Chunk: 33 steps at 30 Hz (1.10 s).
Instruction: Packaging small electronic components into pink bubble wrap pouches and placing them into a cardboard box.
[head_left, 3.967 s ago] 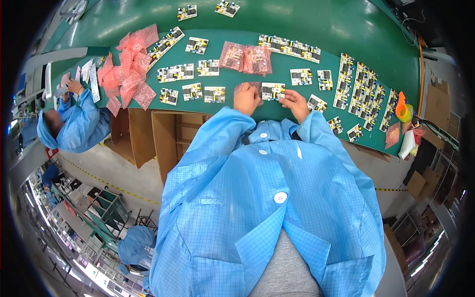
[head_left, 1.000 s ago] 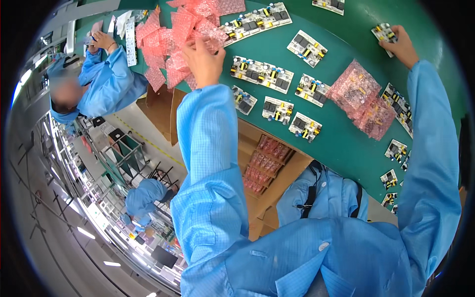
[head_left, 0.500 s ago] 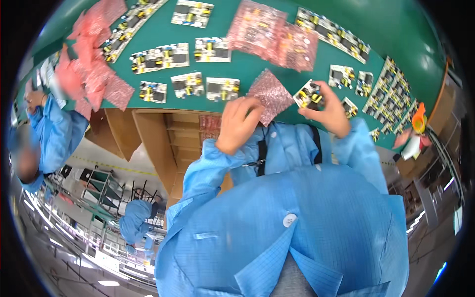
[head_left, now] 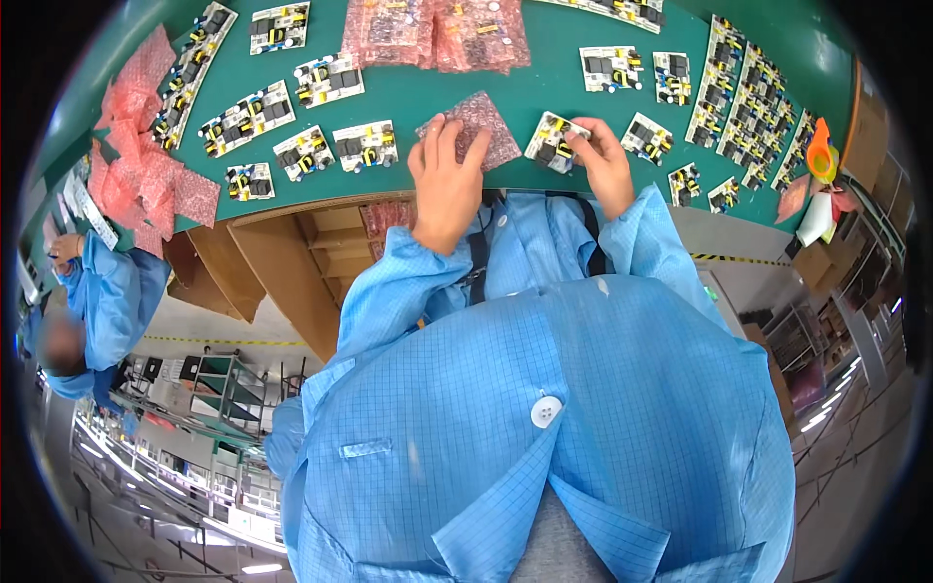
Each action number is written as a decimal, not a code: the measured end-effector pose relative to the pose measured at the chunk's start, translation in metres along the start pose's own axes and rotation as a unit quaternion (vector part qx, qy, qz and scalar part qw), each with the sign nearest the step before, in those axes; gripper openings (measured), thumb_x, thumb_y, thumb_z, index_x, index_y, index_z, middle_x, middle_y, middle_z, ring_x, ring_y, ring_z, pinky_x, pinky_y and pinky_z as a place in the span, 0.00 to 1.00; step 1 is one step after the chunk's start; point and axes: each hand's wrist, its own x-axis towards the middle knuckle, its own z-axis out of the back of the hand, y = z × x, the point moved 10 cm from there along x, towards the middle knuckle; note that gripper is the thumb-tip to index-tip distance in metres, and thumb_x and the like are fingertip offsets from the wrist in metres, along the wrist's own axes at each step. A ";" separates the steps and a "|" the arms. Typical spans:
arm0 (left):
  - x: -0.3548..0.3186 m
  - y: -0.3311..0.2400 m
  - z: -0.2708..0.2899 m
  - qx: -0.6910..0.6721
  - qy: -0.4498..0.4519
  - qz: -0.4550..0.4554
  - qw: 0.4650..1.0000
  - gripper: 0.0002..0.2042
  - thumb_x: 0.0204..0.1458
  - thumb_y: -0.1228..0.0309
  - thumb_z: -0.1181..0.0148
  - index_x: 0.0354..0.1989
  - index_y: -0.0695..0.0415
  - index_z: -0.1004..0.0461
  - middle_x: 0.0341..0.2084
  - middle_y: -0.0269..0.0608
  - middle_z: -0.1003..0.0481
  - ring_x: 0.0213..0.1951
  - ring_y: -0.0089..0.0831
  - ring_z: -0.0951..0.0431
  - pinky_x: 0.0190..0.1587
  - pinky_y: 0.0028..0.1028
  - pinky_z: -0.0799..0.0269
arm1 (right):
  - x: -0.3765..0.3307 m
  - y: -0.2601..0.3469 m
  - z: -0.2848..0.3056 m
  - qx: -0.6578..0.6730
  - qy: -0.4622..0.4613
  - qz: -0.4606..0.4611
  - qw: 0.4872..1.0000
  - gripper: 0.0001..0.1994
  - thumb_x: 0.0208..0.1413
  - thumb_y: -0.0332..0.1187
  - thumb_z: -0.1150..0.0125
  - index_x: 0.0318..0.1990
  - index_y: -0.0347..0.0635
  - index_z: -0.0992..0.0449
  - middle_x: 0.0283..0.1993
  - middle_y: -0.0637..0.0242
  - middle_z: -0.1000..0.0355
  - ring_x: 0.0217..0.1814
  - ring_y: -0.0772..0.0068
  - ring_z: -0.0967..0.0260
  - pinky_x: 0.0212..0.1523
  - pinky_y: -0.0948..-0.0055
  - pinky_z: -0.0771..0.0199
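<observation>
My left hand lies over the left part of a pink bubble-wrap bag, fingers spread and touching it. The bag is flat on the green table near its front edge. To its right, my right hand grips the right edge of a small white circuit board with black and yellow parts, between thumb and fingers. Another circuit board sits just right of that hand. Left of the bag lies one more board.
Bubble-wrapped boards lie at the back. Rows of circuit boards and orange-handled scissors are at right. A pile of pink bags is at left, near a co-worker. An open cardboard box stands below the table edge.
The view has shifted. My left hand has moved from the bag's left side onto it, fingers straighter. My right hand still holds the circuit board, now turned and lower at the table.
</observation>
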 end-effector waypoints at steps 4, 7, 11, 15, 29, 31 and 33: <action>-0.003 -0.015 -0.008 0.052 0.052 -0.090 0.993 0.18 0.46 0.77 0.42 0.47 0.50 0.24 0.54 0.46 0.32 0.63 0.45 0.37 0.60 0.44 0.41 | -0.009 -0.013 0.008 0.090 -0.004 -0.056 0.994 0.19 0.63 0.31 0.44 0.60 0.39 0.35 0.51 0.62 0.29 0.47 0.74 0.28 0.46 0.75 0.25; -0.003 -0.009 -0.004 -0.035 0.033 -0.113 0.992 0.16 0.45 0.77 0.42 0.44 0.51 0.24 0.53 0.46 0.31 0.62 0.45 0.36 0.59 0.42 0.39 | -0.013 -0.008 0.007 0.079 0.047 -0.040 0.995 0.18 0.62 0.28 0.43 0.58 0.36 0.35 0.52 0.58 0.29 0.49 0.69 0.26 0.49 0.71 0.24; 0.012 0.005 0.019 -0.065 -0.099 0.042 0.992 0.19 0.39 0.74 0.33 0.43 0.58 0.27 0.47 0.46 0.30 0.48 0.48 0.29 0.50 0.43 0.32 | -0.014 -0.024 0.012 0.083 0.069 -0.036 0.994 0.18 0.60 0.25 0.42 0.57 0.35 0.35 0.53 0.58 0.30 0.49 0.68 0.26 0.51 0.70 0.24; 0.007 0.033 0.005 -0.104 -0.086 0.219 0.966 0.18 0.41 0.74 0.32 0.42 0.58 0.29 0.34 0.40 0.28 0.36 0.47 0.29 0.41 0.44 0.33 | -0.018 -0.014 0.012 0.073 0.085 -0.025 0.993 0.19 0.58 0.21 0.42 0.56 0.35 0.35 0.52 0.59 0.30 0.50 0.67 0.26 0.53 0.69 0.24; 0.009 -0.010 0.019 -0.089 -0.086 0.053 0.991 0.11 0.42 0.69 0.35 0.36 0.54 0.24 0.34 0.41 0.28 0.41 0.43 0.29 0.42 0.38 0.33 | -0.013 0.009 0.019 0.133 0.022 0.025 0.991 0.21 0.57 0.21 0.42 0.59 0.32 0.35 0.47 0.60 0.25 0.48 0.73 0.27 0.51 0.75 0.27; 0.014 0.000 0.017 -0.133 -0.132 0.054 0.981 0.09 0.43 0.71 0.37 0.33 0.56 0.25 0.31 0.42 0.28 0.37 0.44 0.28 0.41 0.40 0.32 | -0.012 0.014 0.008 0.128 0.039 0.027 0.991 0.21 0.56 0.21 0.40 0.58 0.32 0.35 0.48 0.59 0.25 0.49 0.73 0.27 0.52 0.75 0.27; 0.016 0.005 0.011 -0.142 -0.152 0.049 0.977 0.07 0.42 0.71 0.37 0.31 0.56 0.25 0.29 0.42 0.29 0.36 0.44 0.28 0.39 0.40 0.31 | -0.009 0.013 0.005 0.129 0.046 0.044 0.990 0.21 0.56 0.21 0.39 0.57 0.32 0.34 0.48 0.58 0.25 0.50 0.73 0.27 0.52 0.75 0.27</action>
